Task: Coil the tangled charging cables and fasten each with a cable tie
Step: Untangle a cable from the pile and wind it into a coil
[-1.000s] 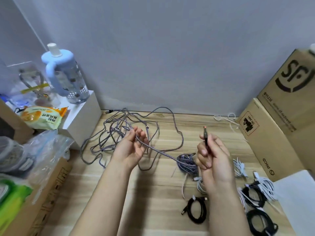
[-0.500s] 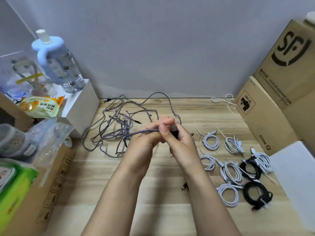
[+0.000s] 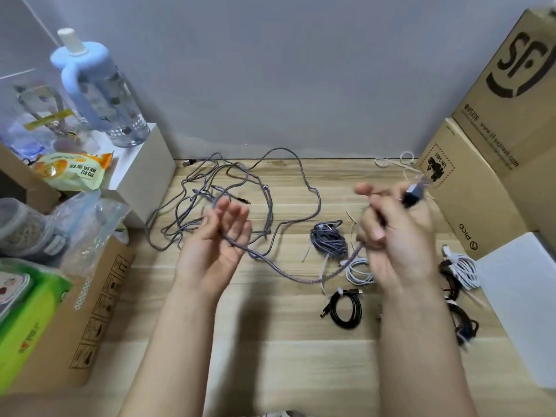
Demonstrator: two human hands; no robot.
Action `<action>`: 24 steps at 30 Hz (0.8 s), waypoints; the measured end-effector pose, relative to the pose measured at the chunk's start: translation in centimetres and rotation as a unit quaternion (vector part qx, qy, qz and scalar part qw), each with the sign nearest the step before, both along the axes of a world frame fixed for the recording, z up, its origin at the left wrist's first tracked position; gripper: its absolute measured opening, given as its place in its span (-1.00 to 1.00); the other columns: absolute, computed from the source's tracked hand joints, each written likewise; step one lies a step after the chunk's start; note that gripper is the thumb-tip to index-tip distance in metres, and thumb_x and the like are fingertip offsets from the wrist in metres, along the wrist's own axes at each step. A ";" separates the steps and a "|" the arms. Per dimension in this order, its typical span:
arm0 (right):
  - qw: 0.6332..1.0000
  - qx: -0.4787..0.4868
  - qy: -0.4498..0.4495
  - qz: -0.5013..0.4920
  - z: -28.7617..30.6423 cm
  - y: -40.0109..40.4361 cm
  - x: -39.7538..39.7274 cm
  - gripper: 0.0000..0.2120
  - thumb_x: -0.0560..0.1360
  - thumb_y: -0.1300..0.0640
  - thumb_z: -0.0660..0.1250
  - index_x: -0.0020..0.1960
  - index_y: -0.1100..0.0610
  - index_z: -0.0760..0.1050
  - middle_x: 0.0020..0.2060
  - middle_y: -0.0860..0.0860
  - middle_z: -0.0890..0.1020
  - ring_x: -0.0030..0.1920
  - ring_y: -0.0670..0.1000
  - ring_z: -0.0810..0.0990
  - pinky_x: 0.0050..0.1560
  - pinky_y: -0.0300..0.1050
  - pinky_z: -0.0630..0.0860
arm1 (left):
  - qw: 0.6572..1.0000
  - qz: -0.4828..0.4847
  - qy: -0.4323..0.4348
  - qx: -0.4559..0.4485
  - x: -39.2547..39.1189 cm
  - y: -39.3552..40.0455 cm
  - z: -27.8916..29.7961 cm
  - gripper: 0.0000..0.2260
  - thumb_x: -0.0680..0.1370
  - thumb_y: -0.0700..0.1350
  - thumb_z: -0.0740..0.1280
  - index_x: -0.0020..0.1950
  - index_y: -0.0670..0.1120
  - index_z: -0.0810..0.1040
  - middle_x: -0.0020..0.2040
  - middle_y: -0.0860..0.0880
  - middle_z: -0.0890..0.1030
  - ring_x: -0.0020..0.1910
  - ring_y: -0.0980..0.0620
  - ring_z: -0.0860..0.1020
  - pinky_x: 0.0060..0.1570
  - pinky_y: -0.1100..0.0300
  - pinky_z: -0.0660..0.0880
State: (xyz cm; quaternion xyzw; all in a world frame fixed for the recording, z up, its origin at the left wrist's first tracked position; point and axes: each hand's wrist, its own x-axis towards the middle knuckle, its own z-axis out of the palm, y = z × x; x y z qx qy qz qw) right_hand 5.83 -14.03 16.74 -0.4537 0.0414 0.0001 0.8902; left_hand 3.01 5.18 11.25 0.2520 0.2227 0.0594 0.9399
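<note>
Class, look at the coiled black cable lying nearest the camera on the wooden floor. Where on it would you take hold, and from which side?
Probably grip the black coil at its white tie, on the far-left of the loop, coming from above with thumb and fingers pinching across the bundle. The coil lies flat on the floor, and the tie is where the strands are bound, so the loops should stay together when lifted.

Left hand (image 3: 218,239) raised, palm up, fingers loosely spread; right hand (image 3: 394,233) in a curled grip.
</note>
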 end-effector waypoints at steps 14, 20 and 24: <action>0.931 -0.292 -0.073 0.205 -3.3 4.3 -1.4 -0.78 0.45 0.23 0.41 -0.34 0.13 0.48 -0.49 -0.15 0.50 -0.43 -0.21 0.41 -0.34 -0.33 0.35 | 0.982 -0.175 -0.036 -0.058 -0.2 -2.1 1.0 -0.97 0.26 -0.20 0.41 -0.34 -0.10 0.60 -0.20 -0.05 0.62 -0.17 -0.02 0.63 -0.14 0.03 0.56; 0.989 -0.128 -0.058 -0.041 0.2 0.4 -0.8 -0.69 0.25 0.17 0.50 -0.47 0.07 0.37 -0.58 -0.17 0.34 -0.52 -0.20 0.34 -0.41 -0.37 0.33 | 0.978 0.089 -0.018 -0.187 0.4 3.5 -1.6 -0.88 0.28 -0.32 0.38 -0.32 -0.14 0.49 -0.37 -0.04 0.57 -0.28 0.05 0.57 -0.26 0.18 0.58; 0.990 -0.123 -0.052 -0.043 -0.6 0.8 -0.4 -0.60 0.31 0.26 0.49 -0.46 0.03 0.29 -0.54 -0.17 0.33 -0.48 -0.17 0.34 -0.38 -0.35 0.33 | 0.992 0.062 -0.074 -0.082 0.2 3.0 -1.4 -0.56 -0.18 -0.31 0.65 -0.38 -0.15 0.63 -0.35 -0.01 0.62 -0.28 0.04 0.66 -0.30 0.21 0.60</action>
